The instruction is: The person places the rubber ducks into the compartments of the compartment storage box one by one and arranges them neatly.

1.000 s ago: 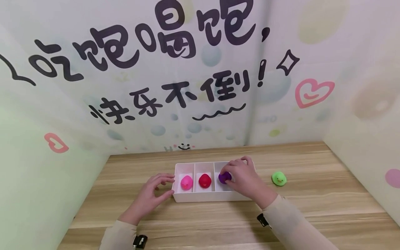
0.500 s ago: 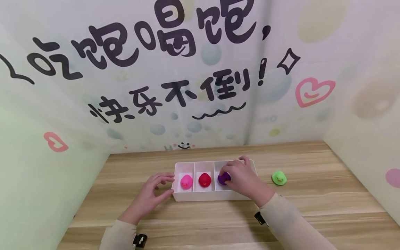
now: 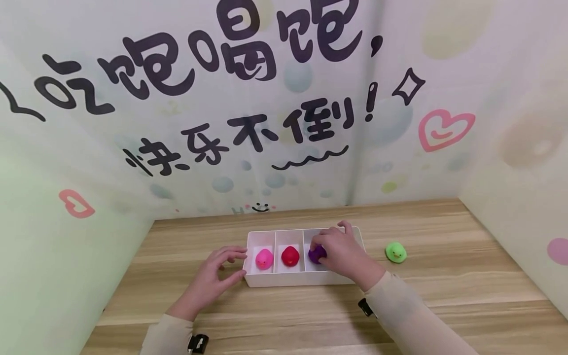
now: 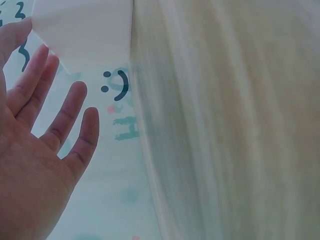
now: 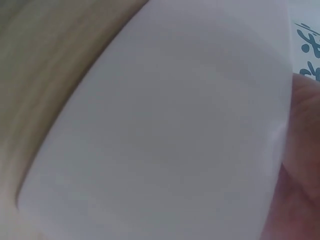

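Note:
A white divided box (image 3: 293, 280) lies on the wooden table, with a pink toy duck (image 3: 264, 259) in its left compartment and a red toy duck (image 3: 290, 256) in the one beside it. Farther right, my right hand (image 3: 343, 250) reaches into the box and pinches a purple toy duck (image 3: 316, 255) between thumb and fingers, covering part of it. My left hand (image 3: 213, 273) has its fingertips right at the box's left end, fingers spread; the left wrist view shows them mostly straight beside the white wall (image 4: 85, 30). In the right wrist view the box side (image 5: 165, 130) hides most of the right hand.
A green toy duck (image 3: 396, 252) sits on the table to the right of the box. Behind the table (image 3: 284, 320) hangs a printed backdrop (image 3: 204, 192) with large black characters, and pale panels stand at both sides.
My right hand and the purple duck have shifted very slightly left within the box. The left hand, the box and the other ducks have stayed in place.

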`<action>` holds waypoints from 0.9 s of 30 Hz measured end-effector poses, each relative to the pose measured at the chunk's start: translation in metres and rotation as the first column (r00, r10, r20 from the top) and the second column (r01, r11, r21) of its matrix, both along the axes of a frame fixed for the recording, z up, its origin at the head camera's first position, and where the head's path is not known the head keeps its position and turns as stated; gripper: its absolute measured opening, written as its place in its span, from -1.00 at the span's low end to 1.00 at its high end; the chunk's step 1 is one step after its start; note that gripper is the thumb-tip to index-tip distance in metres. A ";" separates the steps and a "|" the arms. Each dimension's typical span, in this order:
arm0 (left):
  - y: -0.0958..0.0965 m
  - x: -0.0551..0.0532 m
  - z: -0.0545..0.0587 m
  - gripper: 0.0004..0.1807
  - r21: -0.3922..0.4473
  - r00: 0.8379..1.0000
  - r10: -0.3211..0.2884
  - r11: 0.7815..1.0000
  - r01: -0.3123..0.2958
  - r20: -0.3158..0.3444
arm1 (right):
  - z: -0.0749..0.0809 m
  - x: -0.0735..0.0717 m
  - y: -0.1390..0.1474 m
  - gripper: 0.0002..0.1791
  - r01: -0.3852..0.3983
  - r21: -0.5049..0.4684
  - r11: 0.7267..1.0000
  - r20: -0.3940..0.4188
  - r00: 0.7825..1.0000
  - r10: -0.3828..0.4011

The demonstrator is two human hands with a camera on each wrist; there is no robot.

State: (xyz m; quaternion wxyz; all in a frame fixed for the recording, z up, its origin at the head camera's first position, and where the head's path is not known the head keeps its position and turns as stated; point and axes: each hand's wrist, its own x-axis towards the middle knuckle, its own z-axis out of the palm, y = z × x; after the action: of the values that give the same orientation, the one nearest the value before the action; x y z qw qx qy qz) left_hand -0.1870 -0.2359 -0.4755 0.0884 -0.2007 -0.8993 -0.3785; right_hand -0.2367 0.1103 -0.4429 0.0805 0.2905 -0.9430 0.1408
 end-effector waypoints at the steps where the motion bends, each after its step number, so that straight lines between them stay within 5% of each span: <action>1: 0.000 0.000 0.000 -0.63 -0.001 1.000 -0.001 1.000 0.001 0.000 | 0.000 0.000 0.000 -0.67 0.000 -0.002 1.000 0.002 1.000 0.000; 11: 0.001 0.000 0.001 -0.64 0.006 1.000 -0.003 1.000 0.003 -0.004 | 0.000 0.002 0.001 -0.68 0.020 -0.018 1.000 0.010 1.000 -0.020; 27: 0.003 0.002 0.003 -0.64 0.008 1.000 -0.002 1.000 0.002 0.004 | 0.004 0.013 0.009 -0.74 -0.021 -0.131 0.991 -0.126 0.992 0.005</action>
State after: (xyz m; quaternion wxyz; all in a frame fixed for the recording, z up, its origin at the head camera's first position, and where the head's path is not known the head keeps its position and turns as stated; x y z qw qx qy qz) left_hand -0.1848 -0.2329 -0.4723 0.0869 -0.2005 -0.8977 -0.3825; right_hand -0.2240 0.1193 -0.4393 0.1579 0.2990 -0.9228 0.1847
